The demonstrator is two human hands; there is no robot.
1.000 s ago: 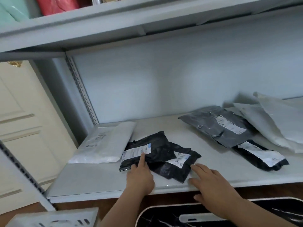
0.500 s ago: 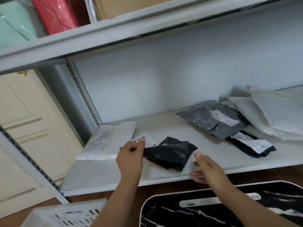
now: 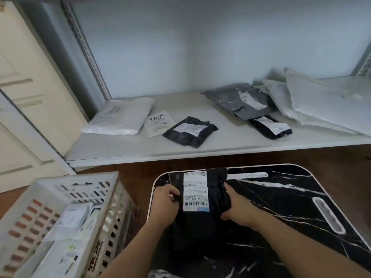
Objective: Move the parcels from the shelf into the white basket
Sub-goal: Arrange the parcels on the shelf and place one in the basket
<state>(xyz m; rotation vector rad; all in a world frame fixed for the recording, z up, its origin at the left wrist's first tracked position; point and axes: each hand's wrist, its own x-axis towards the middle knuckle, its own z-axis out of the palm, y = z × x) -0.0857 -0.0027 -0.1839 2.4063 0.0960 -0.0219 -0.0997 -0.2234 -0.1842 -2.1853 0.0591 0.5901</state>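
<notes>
A black parcel with a white label (image 3: 196,192) is held over the black marble table, off the shelf. My left hand (image 3: 165,205) grips its left edge and my right hand (image 3: 237,207) grips its right edge. The white basket (image 3: 108,189) stands at the lower left with several white parcels inside. On the shelf (image 3: 124,151) lie a white parcel (image 3: 120,117), a loose white label (image 3: 159,123), a small black parcel (image 3: 189,131), a grey parcel (image 3: 241,103), another black parcel (image 3: 270,126) and large white parcels (image 3: 321,105).
The black marble table (image 3: 281,197) with white rim sits below the shelf front, right of the basket. A cream door (image 3: 26,87) stands at the left. Perforated shelf uprights (image 3: 86,49) flank the bay. Brown floor shows between shelf and table.
The top black parcel has come off the shelf and down over the table, now in both hands. The view has tilted downward, showing the basket and table; the second black parcel stays on the shelf.
</notes>
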